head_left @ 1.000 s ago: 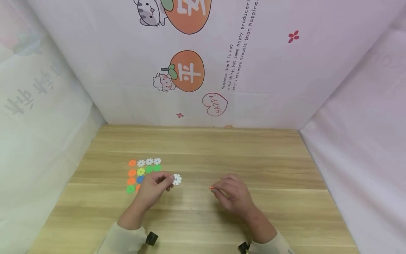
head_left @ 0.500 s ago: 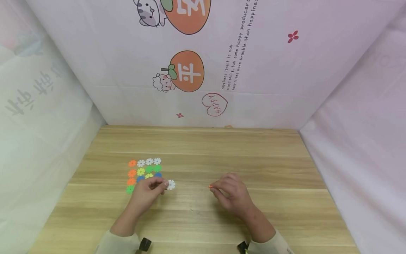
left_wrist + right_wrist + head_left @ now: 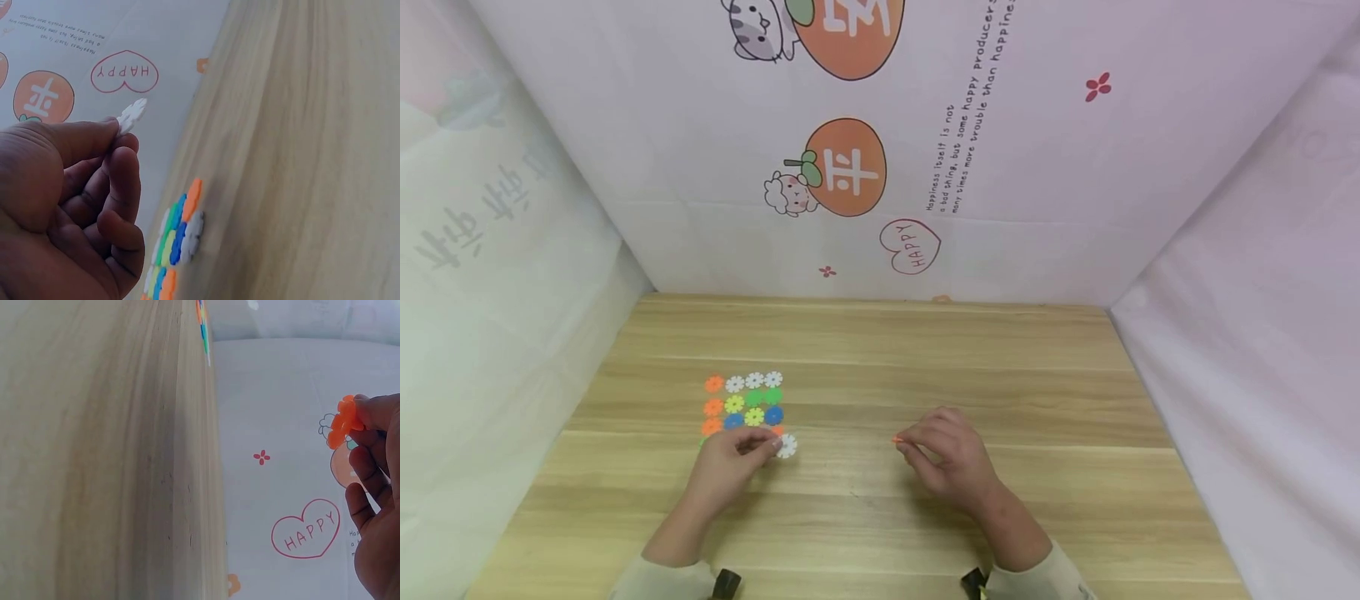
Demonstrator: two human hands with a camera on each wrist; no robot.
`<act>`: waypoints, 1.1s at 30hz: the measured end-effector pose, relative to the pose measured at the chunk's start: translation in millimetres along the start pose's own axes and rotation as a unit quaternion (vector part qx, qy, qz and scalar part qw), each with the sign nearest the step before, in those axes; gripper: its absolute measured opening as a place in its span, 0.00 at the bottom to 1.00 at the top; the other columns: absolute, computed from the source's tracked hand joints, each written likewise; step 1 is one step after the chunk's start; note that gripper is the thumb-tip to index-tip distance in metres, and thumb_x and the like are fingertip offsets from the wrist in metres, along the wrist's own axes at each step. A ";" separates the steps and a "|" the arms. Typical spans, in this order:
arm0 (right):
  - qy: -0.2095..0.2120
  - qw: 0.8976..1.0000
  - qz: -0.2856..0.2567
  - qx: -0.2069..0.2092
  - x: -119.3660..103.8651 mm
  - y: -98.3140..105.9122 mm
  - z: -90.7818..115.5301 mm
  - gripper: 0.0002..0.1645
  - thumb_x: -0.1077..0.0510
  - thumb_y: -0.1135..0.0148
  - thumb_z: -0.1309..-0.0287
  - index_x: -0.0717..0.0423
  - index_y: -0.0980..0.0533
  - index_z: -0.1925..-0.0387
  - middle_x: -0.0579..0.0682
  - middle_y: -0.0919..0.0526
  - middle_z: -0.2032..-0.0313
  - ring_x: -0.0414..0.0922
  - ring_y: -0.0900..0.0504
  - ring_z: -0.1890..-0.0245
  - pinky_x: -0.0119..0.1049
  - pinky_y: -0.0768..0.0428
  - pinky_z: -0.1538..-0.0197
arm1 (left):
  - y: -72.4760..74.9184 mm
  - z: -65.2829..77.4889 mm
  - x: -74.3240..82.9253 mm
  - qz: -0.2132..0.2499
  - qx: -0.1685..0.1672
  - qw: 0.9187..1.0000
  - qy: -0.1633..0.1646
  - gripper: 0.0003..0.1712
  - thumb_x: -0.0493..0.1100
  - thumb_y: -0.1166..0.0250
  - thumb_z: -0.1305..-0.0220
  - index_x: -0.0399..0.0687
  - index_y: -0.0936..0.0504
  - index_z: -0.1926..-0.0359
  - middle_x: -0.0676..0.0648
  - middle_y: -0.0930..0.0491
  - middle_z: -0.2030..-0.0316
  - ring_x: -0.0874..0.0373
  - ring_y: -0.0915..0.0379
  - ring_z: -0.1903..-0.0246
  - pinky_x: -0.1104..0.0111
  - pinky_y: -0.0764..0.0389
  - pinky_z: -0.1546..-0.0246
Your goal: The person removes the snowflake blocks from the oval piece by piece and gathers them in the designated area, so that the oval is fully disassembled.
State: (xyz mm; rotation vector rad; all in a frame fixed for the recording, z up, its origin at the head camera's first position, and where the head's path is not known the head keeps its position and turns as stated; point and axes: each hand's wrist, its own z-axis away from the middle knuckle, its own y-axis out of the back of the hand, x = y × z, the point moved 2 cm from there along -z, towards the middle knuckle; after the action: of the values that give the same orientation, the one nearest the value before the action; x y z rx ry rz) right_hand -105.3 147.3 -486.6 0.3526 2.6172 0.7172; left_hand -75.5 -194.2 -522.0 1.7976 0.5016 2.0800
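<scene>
Between thumb and forefinger my left hand pinches a white snowflake-shaped plastic disc, raised over the front right corner of a block of such discs. My right hand pinches an orange snowflake disc above the table, right of centre; in the head view only its edge shows. The block lies in rows on the table: orange discs down the left, white discs at the back, with green, yellow and blue ones among them. My left hand hides part of the front row.
The wooden table is bounded by a printed white cloth at the back and plain-looking cloth walls at both sides. A dark wrist strap piece sits at the left sleeve.
My left hand has moved left and toward me with the white disc, uncovering more of the block's right side. The right hand has stayed nearly still with the orange disc.
</scene>
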 end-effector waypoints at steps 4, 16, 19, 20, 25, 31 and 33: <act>-0.001 1.000 0.001 -0.002 0.4 -0.1 -0.2 0.01 0.61 0.27 0.38 0.52 0.13 0.64 0.42 0.11 0.66 0.41 0.17 0.65 0.37 0.23 0.57 | 5.5 2.6 -6.5 -0.021 0.003 1.000 0.011 0.11 0.52 0.28 0.33 0.52 0.11 0.58 0.52 0.12 0.59 0.56 0.16 0.59 0.69 0.16 0.59; -0.005 1.000 0.003 -0.005 0.6 -0.5 1.0 0.06 0.63 0.25 0.43 0.50 0.13 0.64 0.42 0.10 0.66 0.41 0.17 0.65 0.37 0.23 0.56 | 31.4 10.7 -28.0 -0.099 0.029 0.994 0.045 0.18 0.52 0.30 0.32 0.45 0.12 0.50 0.45 0.12 0.54 0.44 0.17 0.50 0.46 0.19 0.46; -0.003 1.000 0.002 -0.003 0.2 -0.5 1.1 0.06 0.63 0.25 0.43 0.51 0.13 0.64 0.42 0.11 0.66 0.41 0.17 0.65 0.37 0.23 0.57 | 37.2 12.1 -32.2 -0.109 0.028 0.992 0.059 0.20 0.53 0.31 0.31 0.43 0.12 0.49 0.43 0.12 0.53 0.44 0.17 0.51 0.44 0.19 0.47; -0.003 1.000 0.002 -0.003 0.1 -0.5 1.0 0.06 0.63 0.25 0.43 0.51 0.13 0.64 0.42 0.11 0.66 0.41 0.17 0.65 0.37 0.23 0.57 | 38.9 12.3 -33.6 -0.111 0.028 0.991 0.064 0.20 0.53 0.31 0.31 0.43 0.12 0.49 0.43 0.12 0.54 0.44 0.17 0.51 0.45 0.19 0.48; -0.003 1.000 0.000 -0.003 -0.3 -0.5 0.6 0.06 0.64 0.25 0.43 0.52 0.13 0.64 0.42 0.11 0.66 0.41 0.17 0.66 0.36 0.24 0.58 | 46.3 13.5 -39.4 -0.118 0.029 0.989 0.083 0.21 0.54 0.31 0.31 0.43 0.12 0.50 0.41 0.12 0.54 0.42 0.17 0.51 0.44 0.19 0.49; 0.001 1.000 -0.001 0.001 0.1 -1.0 0.8 0.05 0.63 0.25 0.43 0.51 0.13 0.64 0.42 0.10 0.66 0.41 0.16 0.65 0.37 0.23 0.58 | 51.4 14.7 -44.1 -0.120 0.030 0.987 0.103 0.21 0.55 0.30 0.32 0.43 0.11 0.51 0.41 0.12 0.54 0.42 0.17 0.51 0.45 0.19 0.50; 0.002 1.000 0.000 0.001 0.1 -1.3 1.1 0.05 0.62 0.25 0.42 0.52 0.13 0.64 0.42 0.10 0.66 0.41 0.16 0.65 0.37 0.23 0.58 | 52.0 15.0 -44.8 -0.118 0.030 0.987 0.106 0.20 0.54 0.30 0.32 0.43 0.11 0.52 0.42 0.11 0.56 0.45 0.17 0.53 0.48 0.18 0.52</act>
State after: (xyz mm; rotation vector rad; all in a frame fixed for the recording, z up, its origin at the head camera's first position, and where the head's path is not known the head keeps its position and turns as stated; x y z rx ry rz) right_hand -105.1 146.7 -488.2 0.3515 2.6227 0.7159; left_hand -56.0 -260.7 -534.0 1.4723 0.7994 2.1169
